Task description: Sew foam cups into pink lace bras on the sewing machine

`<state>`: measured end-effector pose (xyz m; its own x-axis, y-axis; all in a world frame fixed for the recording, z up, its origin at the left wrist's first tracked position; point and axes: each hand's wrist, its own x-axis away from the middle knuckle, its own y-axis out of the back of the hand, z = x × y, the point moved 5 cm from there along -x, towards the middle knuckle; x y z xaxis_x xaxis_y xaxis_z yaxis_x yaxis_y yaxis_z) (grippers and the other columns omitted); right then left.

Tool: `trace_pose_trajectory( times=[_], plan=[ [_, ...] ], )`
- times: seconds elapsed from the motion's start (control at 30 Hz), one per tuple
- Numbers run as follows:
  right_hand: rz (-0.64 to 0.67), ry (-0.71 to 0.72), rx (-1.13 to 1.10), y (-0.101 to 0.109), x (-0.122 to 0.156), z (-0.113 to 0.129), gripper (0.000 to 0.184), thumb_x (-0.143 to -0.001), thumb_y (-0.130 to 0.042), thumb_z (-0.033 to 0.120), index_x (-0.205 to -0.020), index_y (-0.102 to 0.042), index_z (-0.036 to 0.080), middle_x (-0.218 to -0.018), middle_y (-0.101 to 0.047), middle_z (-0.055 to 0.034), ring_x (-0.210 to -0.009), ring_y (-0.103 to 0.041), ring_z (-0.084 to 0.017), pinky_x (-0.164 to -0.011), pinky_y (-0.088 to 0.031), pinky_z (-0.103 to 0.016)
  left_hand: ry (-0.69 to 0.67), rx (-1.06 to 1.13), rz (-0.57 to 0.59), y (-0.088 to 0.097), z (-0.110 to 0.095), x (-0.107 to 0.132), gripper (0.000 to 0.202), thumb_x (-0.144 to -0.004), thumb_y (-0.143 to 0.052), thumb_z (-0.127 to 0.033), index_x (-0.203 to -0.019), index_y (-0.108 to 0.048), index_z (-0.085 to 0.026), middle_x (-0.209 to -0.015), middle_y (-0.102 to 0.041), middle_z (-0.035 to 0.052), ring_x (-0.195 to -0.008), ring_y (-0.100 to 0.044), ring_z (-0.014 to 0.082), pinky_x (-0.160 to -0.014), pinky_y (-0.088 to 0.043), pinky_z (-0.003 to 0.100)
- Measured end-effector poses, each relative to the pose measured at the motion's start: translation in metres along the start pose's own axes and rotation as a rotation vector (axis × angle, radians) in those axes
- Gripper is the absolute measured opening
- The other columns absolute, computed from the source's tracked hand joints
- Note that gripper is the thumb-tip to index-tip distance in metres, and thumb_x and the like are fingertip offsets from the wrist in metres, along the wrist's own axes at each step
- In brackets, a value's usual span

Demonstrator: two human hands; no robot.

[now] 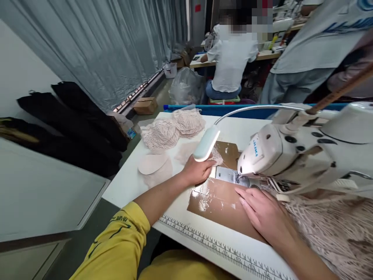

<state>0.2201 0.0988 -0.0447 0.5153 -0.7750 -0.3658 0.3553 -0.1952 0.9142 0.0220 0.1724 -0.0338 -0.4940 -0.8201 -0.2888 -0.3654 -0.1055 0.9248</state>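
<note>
My left hand (198, 171) is closed at the edge of a pale pink lace piece (217, 156), just left of the needle plate (225, 175). The lamp head (206, 144) hides part of that lace. My right hand (259, 208) lies flat with fingers stretched out on the brown board (215, 198), in front of the needle area. The white sewing machine head (259, 149) stands over the plate at the right. A larger heap of pale lace (332, 229) lies beside my right wrist, under the machine arm.
Stacked lace pieces (171, 128) lie at the table's far left, and smooth pale cups (154, 167) sit nearer. A printed ruler (215, 247) runs along the front edge. Beyond the table a person in a white shirt (230, 62) sits; another stands at the right.
</note>
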Motion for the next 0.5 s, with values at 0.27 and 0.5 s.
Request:
trace_pose_trajectory(
  times=[0.27,0.5],
  plan=[
    [0.008,0.039,-0.009,-0.002,0.003,-0.003,0.035,-0.097,-0.037,0.026,-0.114,-0.065,0.016,-0.09,-0.066,-0.0066,-0.066,-0.061,-0.017,-0.071,-0.049,-0.034,0.489,-0.215,-0.044,0.093,0.057,0.056,0.045,-0.091,-0.044,-0.04,-0.125,-0.05,-0.011,-0.126,-0.058,0.0174,-0.119,-0.05,0.0317,-0.101,-0.038,0.046],
    [0.012,0.01,-0.008,-0.002,0.002,-0.002,0.035,-0.095,-0.037,0.024,-0.113,-0.066,0.017,-0.09,-0.067,-0.007,-0.075,-0.064,-0.021,-0.071,-0.05,-0.036,0.832,0.012,-0.031,0.106,0.108,0.152,0.025,-0.082,-0.049,-0.039,-0.087,-0.052,-0.015,-0.091,-0.063,0.0116,-0.096,-0.06,0.0298,-0.081,-0.048,0.04]
  ],
)
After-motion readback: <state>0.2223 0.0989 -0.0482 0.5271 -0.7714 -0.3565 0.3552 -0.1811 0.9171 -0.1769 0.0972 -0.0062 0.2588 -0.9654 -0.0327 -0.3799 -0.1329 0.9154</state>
